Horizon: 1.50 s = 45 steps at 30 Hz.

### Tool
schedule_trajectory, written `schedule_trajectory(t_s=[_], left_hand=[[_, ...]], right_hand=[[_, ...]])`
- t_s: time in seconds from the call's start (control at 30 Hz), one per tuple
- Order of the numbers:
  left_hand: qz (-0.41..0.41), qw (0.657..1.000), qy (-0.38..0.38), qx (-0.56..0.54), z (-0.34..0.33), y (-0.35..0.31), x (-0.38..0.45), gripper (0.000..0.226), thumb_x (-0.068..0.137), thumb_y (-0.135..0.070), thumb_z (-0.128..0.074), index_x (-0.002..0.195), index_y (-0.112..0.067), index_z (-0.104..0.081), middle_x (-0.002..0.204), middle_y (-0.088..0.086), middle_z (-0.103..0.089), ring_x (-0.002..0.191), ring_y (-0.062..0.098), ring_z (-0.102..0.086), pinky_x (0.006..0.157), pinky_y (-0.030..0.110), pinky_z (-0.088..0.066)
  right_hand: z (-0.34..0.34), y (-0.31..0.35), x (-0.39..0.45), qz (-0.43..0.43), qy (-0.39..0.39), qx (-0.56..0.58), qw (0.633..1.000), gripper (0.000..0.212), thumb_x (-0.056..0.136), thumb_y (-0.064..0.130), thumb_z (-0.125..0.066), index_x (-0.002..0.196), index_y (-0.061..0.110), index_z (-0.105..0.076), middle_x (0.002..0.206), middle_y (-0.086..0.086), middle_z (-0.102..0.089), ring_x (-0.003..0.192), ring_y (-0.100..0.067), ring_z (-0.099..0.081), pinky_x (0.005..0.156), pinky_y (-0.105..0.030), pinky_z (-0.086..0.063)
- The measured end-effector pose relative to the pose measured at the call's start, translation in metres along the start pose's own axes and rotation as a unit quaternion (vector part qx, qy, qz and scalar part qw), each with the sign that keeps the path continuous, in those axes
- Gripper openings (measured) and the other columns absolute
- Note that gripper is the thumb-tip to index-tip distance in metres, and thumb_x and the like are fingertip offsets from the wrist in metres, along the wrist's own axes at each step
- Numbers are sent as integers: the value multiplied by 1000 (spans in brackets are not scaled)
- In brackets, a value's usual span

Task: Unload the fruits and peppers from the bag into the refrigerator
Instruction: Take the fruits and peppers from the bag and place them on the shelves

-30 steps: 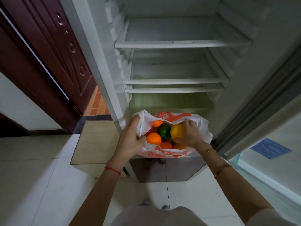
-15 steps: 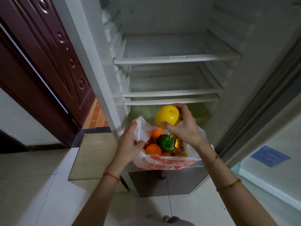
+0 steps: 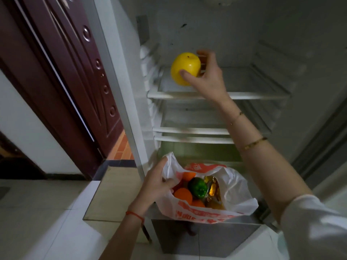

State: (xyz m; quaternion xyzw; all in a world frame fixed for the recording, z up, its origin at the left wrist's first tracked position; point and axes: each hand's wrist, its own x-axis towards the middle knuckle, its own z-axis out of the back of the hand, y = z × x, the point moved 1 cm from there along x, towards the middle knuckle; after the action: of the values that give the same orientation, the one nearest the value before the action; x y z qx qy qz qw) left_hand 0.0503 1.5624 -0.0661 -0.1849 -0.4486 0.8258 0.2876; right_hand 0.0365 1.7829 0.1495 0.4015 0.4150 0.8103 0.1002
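While my right hand (image 3: 206,76) has the yellow apple (image 3: 185,68) wrapped between thumb and curled fingers, I am carrying it over the front of the upper glass shelf (image 3: 253,85) of the refrigerator (image 3: 216,30). I cannot tell whether the apple's underside is touching the glass or just above it. My left hand (image 3: 156,186) pinches the rim of the white plastic bag (image 3: 234,188), which rests on the ledge at the bottom of the open compartment, below the two lower shelves.

To do this step well, I would bring the apple further in, away from the shelf's front edge, and lower it until it sits on its base before loosening my fingers; a round fruit let go near the lip could roll off. I judge the left side of the shelf a good spot, since it leaves room for the rest.

I should keep the bag's mouth pulled open and steady, because the green pepper (image 3: 198,186) and the oranges (image 3: 183,196) lie inside, waiting to be lifted out.
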Motion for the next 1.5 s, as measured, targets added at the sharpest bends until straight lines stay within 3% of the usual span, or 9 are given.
schedule_trajectory(t_s=[0.1,0.2,0.4,0.57,0.8,1.03,1.17,1.27,1.5], left_hand=[[-6,1000,-4,-7,0,3,3,78,86,-8,-65,151,-33,-29,141,-11,-49,78,18,-68,68,28,-59],[-1,1000,-3,-31,0,6,7,79,86,-3,-62,148,-41,-31,126,-6,-61,71,19,-73,64,40,-63],[8,999,-8,-41,4,3,7,76,87,-1,-61,148,-38,-32,130,-5,-60,77,12,-73,64,29,-62],[5,999,1,-36,5,6,10,75,87,-3,-61,147,-37,-33,127,-5,-62,80,14,-73,67,35,-63],[10,1000,-4,-23,6,4,10,76,88,-4,-61,148,-39,-31,122,-7,-62,73,21,-73,63,34,-63],[2,1000,-7,-19,8,3,9,78,88,-2,-61,149,-40,-29,128,-6,-60,71,17,-72,60,23,-59],[4,1000,-7,-16,8,4,10,77,89,-3,-62,149,-37,-29,127,-5,-60,69,17,-72,59,23,-59],[13,1000,-12,-11,8,7,10,78,88,-3,-63,151,-33,-27,132,-6,-57,68,18,-71,59,23,-58],[13,1000,-16,-14,10,5,9,78,88,-1,-60,151,-35,-28,129,-11,-55,67,21,-71,57,21,-56]], right_hand=[[-28,-8,28,-23,38,-18,999,75,76,28,-81,135,6,-40,117,-3,-55,108,-20,-58,91,-27,-47],[-50,-22,40,-53,70,-30,996,76,78,30,-80,138,6,-38,127,-11,-57,114,-24,-56,89,-23,-43],[-65,-37,44,-67,66,-10,996,77,80,36,-78,139,6,-38,128,-12,-57,113,-24,-57,96,-31,-47],[-62,-43,45,-85,70,-6,994,76,81,37,-76,139,6,-38,129,-12,-57,114,-26,-58,98,-36,-48],[-52,-39,49,-34,138,-90,986,72,78,36,-75,142,24,-43,135,-14,-41,114,-17,-40,96,-17,-31],[-48,-33,43,-39,20,-11,999,74,69,35,-80,125,7,-40,120,-6,-49,105,-21,-54,87,-36,-51],[-49,-31,42,-37,34,-13,999,81,74,31,-78,142,19,-35,133,-9,-36,114,-21,-48,96,-26,-42],[-52,-33,42,-36,36,-32,998,72,74,31,-81,135,16,-45,123,-6,-44,116,-25,-52,93,-27,-44],[-60,-39,36,-23,77,-82,993,78,69,33,-85,130,11,-42,125,-8,-58,110,-26,-58,87,-36,-51]])
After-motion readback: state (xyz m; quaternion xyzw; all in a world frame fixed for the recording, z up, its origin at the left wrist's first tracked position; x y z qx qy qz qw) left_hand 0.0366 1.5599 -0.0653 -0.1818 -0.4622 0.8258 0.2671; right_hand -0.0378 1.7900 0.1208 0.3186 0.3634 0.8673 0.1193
